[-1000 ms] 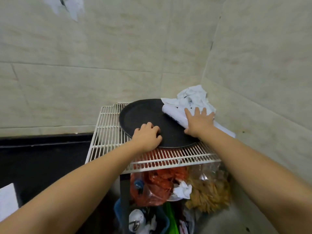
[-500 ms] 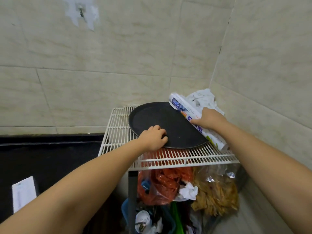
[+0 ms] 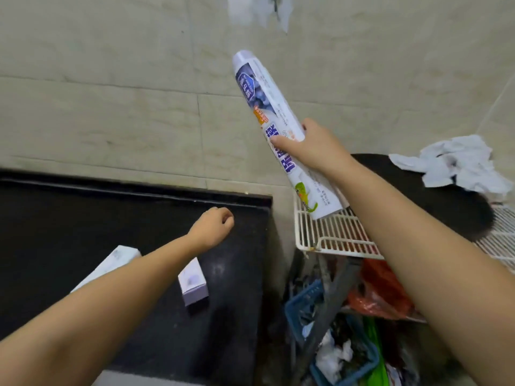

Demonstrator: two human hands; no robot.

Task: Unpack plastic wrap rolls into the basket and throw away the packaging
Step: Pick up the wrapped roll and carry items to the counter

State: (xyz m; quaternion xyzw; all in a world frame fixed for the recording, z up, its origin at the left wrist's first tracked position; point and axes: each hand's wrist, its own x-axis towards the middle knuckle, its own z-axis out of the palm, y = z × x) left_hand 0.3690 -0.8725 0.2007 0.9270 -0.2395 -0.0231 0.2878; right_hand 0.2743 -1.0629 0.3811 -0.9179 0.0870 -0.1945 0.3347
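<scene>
My right hand [image 3: 312, 147] grips a long plastic wrap roll [image 3: 267, 107] in its white printed wrapper, held tilted in the air, upper end toward the wall, lower end over the white wire rack [image 3: 328, 235]. My left hand [image 3: 213, 227] hovers over the black counter [image 3: 83, 218], fingers curled with nothing in them. Two white boxes [image 3: 193, 282] [image 3: 117, 260] lie on the counter under my left forearm. A blue basket [image 3: 342, 360] sits low beneath the rack, holding clutter.
A black round tray [image 3: 446, 199] rests on the wire rack with crumpled white wrapping [image 3: 457, 162] at its far side. Red and green bags [image 3: 373, 296] hang under the rack. Tiled walls close in behind and on the right.
My right hand has lifted the roll off the rack and swung it up and left. My left hand has let go of the tray and moved over the counter. The view has turned left.
</scene>
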